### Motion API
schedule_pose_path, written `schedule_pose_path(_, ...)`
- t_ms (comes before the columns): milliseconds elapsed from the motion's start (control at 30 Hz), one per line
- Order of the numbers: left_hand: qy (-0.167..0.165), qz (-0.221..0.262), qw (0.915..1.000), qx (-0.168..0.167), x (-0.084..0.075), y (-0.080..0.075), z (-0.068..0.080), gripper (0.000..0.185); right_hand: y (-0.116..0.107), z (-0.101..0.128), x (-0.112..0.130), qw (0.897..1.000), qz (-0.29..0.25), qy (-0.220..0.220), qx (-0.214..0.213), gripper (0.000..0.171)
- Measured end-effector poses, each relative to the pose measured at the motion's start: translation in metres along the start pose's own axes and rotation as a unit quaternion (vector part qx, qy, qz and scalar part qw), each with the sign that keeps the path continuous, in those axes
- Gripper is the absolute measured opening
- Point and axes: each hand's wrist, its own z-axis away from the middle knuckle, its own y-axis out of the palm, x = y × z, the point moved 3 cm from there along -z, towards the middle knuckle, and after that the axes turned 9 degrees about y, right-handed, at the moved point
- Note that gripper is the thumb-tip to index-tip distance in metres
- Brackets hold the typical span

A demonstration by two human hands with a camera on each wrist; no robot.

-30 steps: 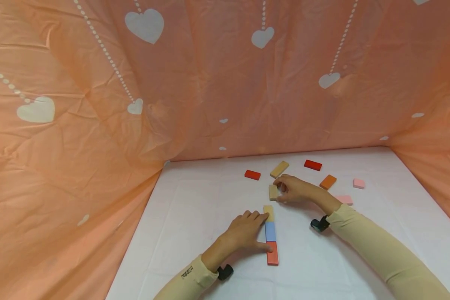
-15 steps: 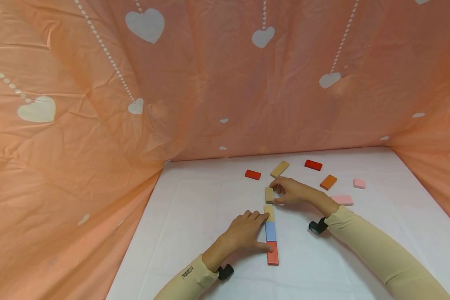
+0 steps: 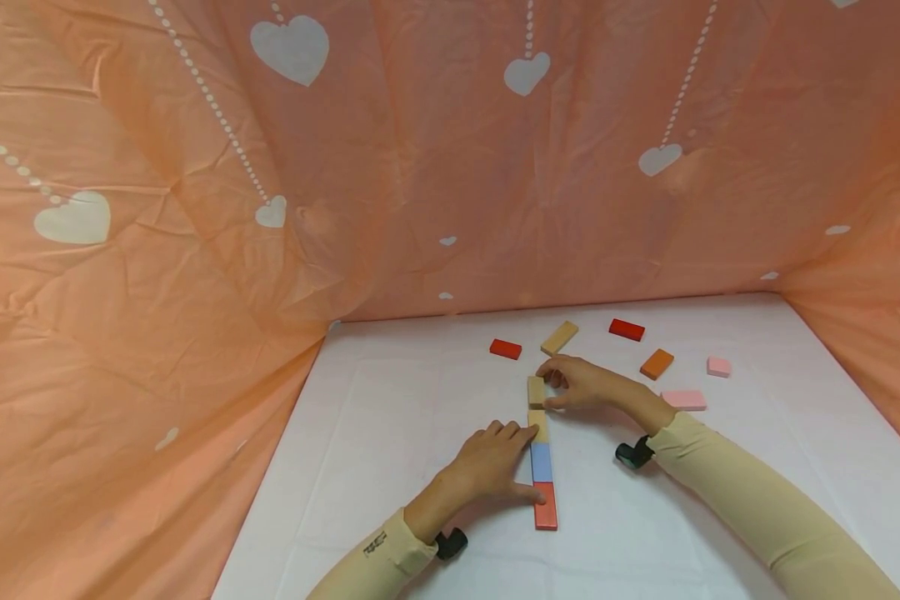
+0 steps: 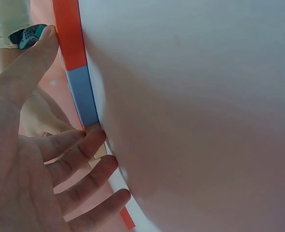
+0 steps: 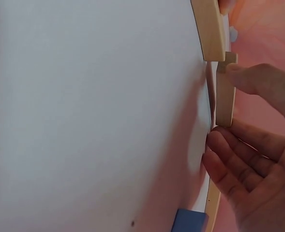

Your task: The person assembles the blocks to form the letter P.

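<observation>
A straight row of flat blocks runs toward me in the head view: a pale yellow block, a blue block and a red block. My left hand lies along its left side, fingers extended. Its thumb touches the red block, the index fingertip the yellow one. At the row's far end, my right hand pinches a plain wooden block between thumb and fingers. In the right wrist view this wooden block stands close to the row's yellow block; contact is unclear.
Farther back on the white cloth lie a red block, a yellow block, a darker red block and an orange block. Pink blocks sit at right. Another blue block shows in the right wrist view.
My right hand has slid the wooden block left and slightly toward me, in line with the row's far end. My left hand has stayed in place.
</observation>
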Motion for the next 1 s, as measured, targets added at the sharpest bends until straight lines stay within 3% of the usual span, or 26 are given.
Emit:
schedule_pose_path(667, 0.003, -0.006, 1.0, -0.003, -0.0012, -0.0028, 0.0014, 0.104, 0.0038, -0.0013, 0.002, 1.0, -0.002, -0.006, 0.022, 0.049)
schedule_pose_path(1000, 0.002, 0.004, 1.0, -0.001, -0.001, -0.0017, 0.001, 0.104, 0.0084, -0.0044, 0.0036, 1.0, -0.007, 0.022, -0.011, 0.047)
